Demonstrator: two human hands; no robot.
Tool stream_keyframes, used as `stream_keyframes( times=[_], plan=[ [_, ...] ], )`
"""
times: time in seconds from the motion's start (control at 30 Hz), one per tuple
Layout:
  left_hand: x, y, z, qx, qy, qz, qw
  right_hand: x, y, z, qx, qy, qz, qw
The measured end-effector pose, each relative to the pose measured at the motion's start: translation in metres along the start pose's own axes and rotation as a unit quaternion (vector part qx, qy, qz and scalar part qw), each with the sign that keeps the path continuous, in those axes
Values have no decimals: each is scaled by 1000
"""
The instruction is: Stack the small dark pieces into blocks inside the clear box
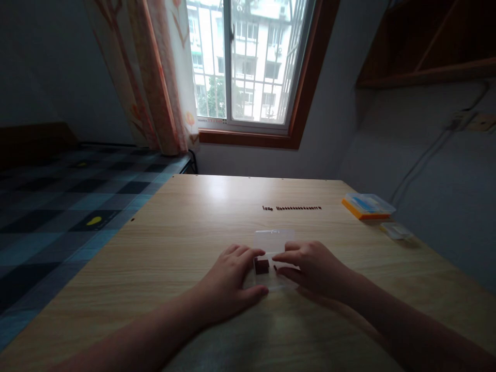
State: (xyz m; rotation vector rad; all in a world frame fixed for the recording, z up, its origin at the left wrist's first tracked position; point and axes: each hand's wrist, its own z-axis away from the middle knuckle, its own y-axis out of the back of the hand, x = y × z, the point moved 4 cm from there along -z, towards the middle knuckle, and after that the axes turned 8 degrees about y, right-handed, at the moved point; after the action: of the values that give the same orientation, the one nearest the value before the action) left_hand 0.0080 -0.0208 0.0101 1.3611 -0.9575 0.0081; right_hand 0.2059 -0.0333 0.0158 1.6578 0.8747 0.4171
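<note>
A small clear plastic box (281,285) lies on the table with its transparent lid (274,238) raised at the far side. Inside it, toward the left, sits a dark brown block (262,266). My left hand (236,274) is curved around the box's left side, fingers at the far edge and thumb at the near edge, holding it. Over the right half of the box is my right hand (312,262), its index finger and thumb apart. A tiny dark brown piece (275,267) shows by the thumb tip; whether they touch, I cannot tell.
Farther back on the wooden table (174,248) is a row of several tiny dark pieces (298,208), with a small cluster (267,208) left of it. An orange-edged case (366,205) and a small clear box (397,231) stand at the right edge. A bed (96,191) adjoins the left.
</note>
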Motion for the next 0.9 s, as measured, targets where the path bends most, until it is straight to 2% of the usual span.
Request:
stream_keyframes(
  times=[0.33, 0.9],
  plan=[
    [2, 1, 1, -3, 1, 0, 1000, -6, -1, 3, -27, 9, -10, 1000],
    [0, -1, 2, -3, 2, -8, 1000, -4, -11, 0, -14, -34, -21, 999]
  ],
)
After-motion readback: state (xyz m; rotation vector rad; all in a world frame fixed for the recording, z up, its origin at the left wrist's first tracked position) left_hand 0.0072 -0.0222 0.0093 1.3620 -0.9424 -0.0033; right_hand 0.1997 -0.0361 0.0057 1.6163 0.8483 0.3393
